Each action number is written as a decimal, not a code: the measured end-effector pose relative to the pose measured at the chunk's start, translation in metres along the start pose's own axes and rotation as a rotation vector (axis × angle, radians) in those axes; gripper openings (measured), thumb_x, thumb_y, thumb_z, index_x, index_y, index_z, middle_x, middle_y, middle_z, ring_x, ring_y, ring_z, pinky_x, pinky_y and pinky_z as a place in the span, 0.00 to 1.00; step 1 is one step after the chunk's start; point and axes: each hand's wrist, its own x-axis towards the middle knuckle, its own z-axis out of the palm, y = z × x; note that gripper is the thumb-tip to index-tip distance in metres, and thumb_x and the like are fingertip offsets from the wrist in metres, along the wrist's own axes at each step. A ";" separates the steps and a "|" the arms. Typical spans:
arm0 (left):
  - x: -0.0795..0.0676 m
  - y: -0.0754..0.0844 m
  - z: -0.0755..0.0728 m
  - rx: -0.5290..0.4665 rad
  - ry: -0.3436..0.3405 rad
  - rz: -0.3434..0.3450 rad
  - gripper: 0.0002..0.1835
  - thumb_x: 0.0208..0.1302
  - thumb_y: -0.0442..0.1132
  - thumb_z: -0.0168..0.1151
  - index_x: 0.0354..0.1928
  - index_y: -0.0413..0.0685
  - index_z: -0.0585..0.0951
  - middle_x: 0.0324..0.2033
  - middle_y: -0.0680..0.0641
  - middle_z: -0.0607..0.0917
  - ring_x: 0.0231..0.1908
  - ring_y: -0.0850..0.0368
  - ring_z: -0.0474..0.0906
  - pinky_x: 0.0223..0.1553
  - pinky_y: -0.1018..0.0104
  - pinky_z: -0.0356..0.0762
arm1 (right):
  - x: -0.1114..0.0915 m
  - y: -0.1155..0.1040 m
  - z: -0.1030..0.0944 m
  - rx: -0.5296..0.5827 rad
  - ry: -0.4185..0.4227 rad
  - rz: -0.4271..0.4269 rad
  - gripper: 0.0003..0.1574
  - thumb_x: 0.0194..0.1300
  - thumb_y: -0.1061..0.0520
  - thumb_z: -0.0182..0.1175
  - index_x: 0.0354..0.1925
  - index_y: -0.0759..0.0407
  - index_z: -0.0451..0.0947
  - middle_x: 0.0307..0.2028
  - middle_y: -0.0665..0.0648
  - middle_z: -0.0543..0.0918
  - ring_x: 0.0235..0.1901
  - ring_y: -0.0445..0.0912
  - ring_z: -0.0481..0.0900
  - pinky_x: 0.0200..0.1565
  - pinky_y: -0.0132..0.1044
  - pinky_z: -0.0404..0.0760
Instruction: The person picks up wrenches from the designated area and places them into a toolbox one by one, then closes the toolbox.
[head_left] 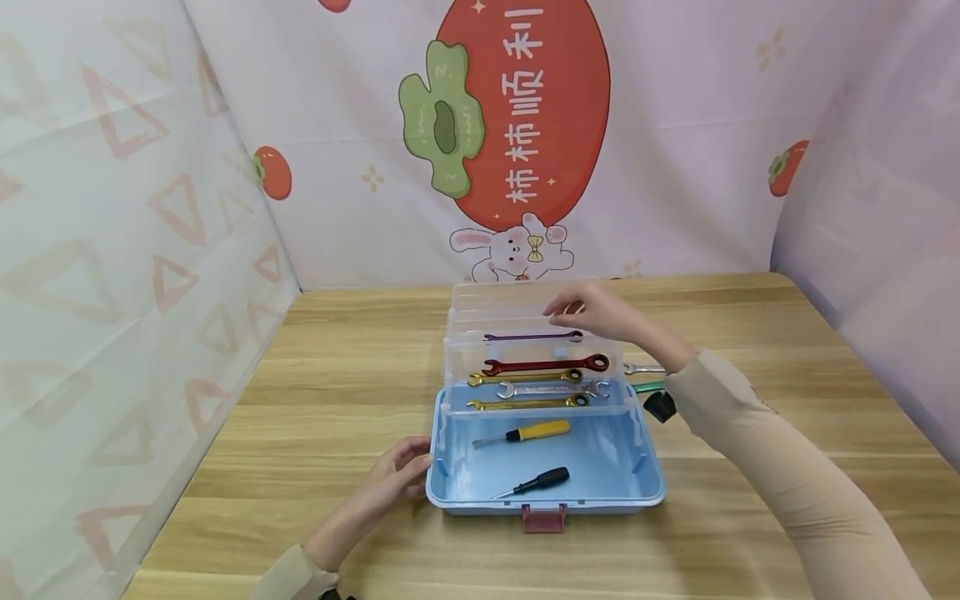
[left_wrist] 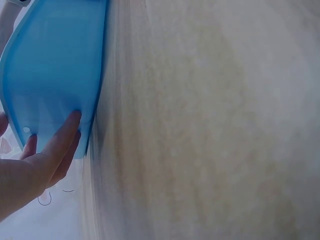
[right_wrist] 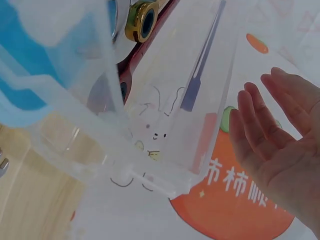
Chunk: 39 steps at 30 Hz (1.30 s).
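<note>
A blue toolbox [head_left: 615, 479] stands with its clear stepped trays [head_left: 459, 358] raised toward the back. My left hand [head_left: 393, 475] rests its fingertips against the box's left side, fingers extended in the left wrist view. My right hand [head_left: 600, 315] hovers over the top tray, holding nothing, its fingers spread and slightly bent in the right wrist view. In the trays lie a purple wrench [head_left: 525, 337], a red wrench [head_left: 543, 365], a silver wrench [head_left: 551, 389] and two gold wrenches. A yellow-handled screwdriver [head_left: 545, 430] and a black-handled screwdriver [head_left: 551, 478] lie in the bottom.
Right of the box, partly behind it and my sleeve, are a silver tool [head_left: 643, 368], a green tool [head_left: 648, 387] and a black piece [head_left: 660, 407]. A mauve latch [head_left: 543, 521] projects from the box front. Printed cloth [head_left: 360, 125] hangs behind the wooden table [head_left: 322, 400].
</note>
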 end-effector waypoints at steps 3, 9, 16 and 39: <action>0.000 -0.001 0.000 -0.017 -0.008 0.010 0.28 0.63 0.43 0.52 0.58 0.31 0.60 0.55 0.35 0.67 0.47 0.53 0.71 0.45 0.58 0.75 | -0.010 0.003 -0.005 -0.008 0.031 0.028 0.12 0.59 0.62 0.57 0.41 0.67 0.78 0.37 0.60 0.81 0.34 0.48 0.76 0.37 0.36 0.77; -0.001 -0.001 0.000 -0.036 -0.016 0.016 0.27 0.63 0.42 0.51 0.57 0.30 0.60 0.54 0.35 0.68 0.46 0.55 0.71 0.44 0.59 0.75 | -0.031 0.011 -0.014 0.001 0.097 0.054 0.13 0.59 0.61 0.56 0.42 0.68 0.78 0.37 0.60 0.81 0.35 0.48 0.75 0.38 0.35 0.76; -0.001 -0.001 0.000 -0.022 -0.012 0.017 0.27 0.63 0.43 0.51 0.57 0.30 0.60 0.54 0.35 0.68 0.46 0.54 0.71 0.45 0.58 0.75 | -0.058 0.022 -0.019 -0.012 0.181 0.097 0.14 0.60 0.60 0.55 0.43 0.67 0.77 0.37 0.60 0.81 0.35 0.47 0.75 0.38 0.30 0.75; -0.003 0.003 0.001 -0.023 -0.023 0.003 0.28 0.64 0.43 0.51 0.59 0.31 0.59 0.56 0.34 0.66 0.50 0.51 0.70 0.47 0.56 0.73 | -0.110 0.084 -0.015 -0.059 0.113 0.196 0.10 0.56 0.64 0.59 0.37 0.69 0.78 0.30 0.58 0.82 0.28 0.45 0.75 0.28 0.28 0.75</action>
